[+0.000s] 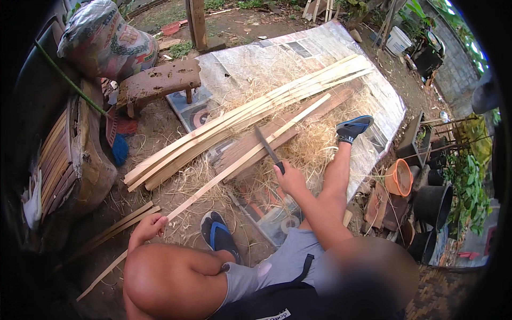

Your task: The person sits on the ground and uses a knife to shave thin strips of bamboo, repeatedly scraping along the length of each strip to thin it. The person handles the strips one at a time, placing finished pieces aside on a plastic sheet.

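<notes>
A long, pale wooden strip (pixel 205 188) runs from beside my left knee up across a brown plank (pixel 330 106). My left hand (pixel 146 228) is closed around the strip near its lower end, and the tail of it passes behind my left leg. A dark-handled knife (pixel 268 148) is gripped in my right hand (pixel 292 180), its blade pointing up and left across the strip over the plank. Whether the edge bites into the wood is too small to tell. Left of the plank lies a bundle of similar pale strips (pixel 240 114), while curly thin shavings (pixel 314 141) heap around my right foot.
Under the wood spreads a printed sheet (pixel 381 80). A low, worn bench (pixel 160 82) and a stuffed sack (pixel 109 40) stand at the left, near a blue broom head (pixel 120 150). To the right are an orange bucket (pixel 399 177) and black pots (pixel 433 207).
</notes>
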A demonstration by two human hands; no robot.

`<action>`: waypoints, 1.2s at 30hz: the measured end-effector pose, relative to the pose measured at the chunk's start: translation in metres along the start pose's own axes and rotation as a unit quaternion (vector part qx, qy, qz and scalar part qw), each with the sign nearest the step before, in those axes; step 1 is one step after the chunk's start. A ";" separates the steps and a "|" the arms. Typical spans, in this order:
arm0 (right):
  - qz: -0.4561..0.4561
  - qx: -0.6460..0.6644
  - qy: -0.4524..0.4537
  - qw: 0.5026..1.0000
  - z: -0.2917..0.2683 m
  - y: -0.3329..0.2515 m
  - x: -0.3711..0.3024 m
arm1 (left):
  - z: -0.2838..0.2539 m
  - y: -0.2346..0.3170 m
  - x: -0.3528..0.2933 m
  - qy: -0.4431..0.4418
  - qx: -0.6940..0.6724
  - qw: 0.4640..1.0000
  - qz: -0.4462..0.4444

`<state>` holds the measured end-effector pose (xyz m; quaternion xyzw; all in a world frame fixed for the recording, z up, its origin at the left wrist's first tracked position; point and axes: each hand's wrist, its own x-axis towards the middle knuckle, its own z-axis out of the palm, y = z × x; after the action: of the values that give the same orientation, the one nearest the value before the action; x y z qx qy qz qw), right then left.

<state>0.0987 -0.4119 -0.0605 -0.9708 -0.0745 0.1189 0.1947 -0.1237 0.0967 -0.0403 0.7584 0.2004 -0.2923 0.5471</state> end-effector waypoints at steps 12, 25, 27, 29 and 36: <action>0.119 -0.013 0.056 0.991 -0.019 0.051 0.021 | 0.020 0.010 0.002 0.079 0.219 0.966 0.110; 0.135 -0.002 0.068 0.989 -0.033 0.030 0.015 | 0.031 0.039 -0.012 0.145 0.427 0.884 0.119; 0.104 0.020 0.050 0.993 -0.022 0.014 0.017 | 0.030 0.041 -0.006 0.132 0.428 0.889 0.090; 0.014 0.028 -0.035 0.999 -0.001 -0.036 -0.016 | 0.042 0.053 0.017 0.123 0.414 0.898 0.085; 0.021 -0.003 0.023 1.000 0.000 -0.015 -0.018 | 0.032 0.051 0.001 0.096 0.350 0.931 0.045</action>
<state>0.0799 -0.4014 -0.0505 -0.9751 -0.0503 0.0999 0.1914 -0.0982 0.0500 -0.0117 0.9345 0.1020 -0.2446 0.2376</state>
